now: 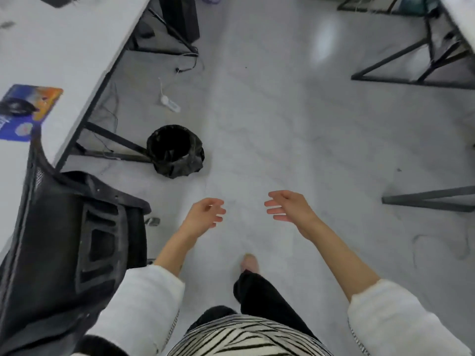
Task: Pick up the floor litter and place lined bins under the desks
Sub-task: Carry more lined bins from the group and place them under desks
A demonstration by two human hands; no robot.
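Note:
A small round bin with a black liner [175, 151] stands on the pale floor beside the foot of the left desk [59, 52], out past the desk's edge. My left hand [205, 212] hangs in front of me, below and right of the bin, fingers loosely curled and holding nothing. My right hand [288, 205] is level with it, fingers relaxed and spread, holding nothing. A white power strip [171, 103] with its cord lies on the floor beyond the bin.
A black mesh office chair [64, 235] stands close at my left. Black desk frames [421, 65] and a floor bar [431, 200] line the right side. A mouse pad with a mouse [24, 109] lies on the left desk. A dark tower [180, 16] stands under it.

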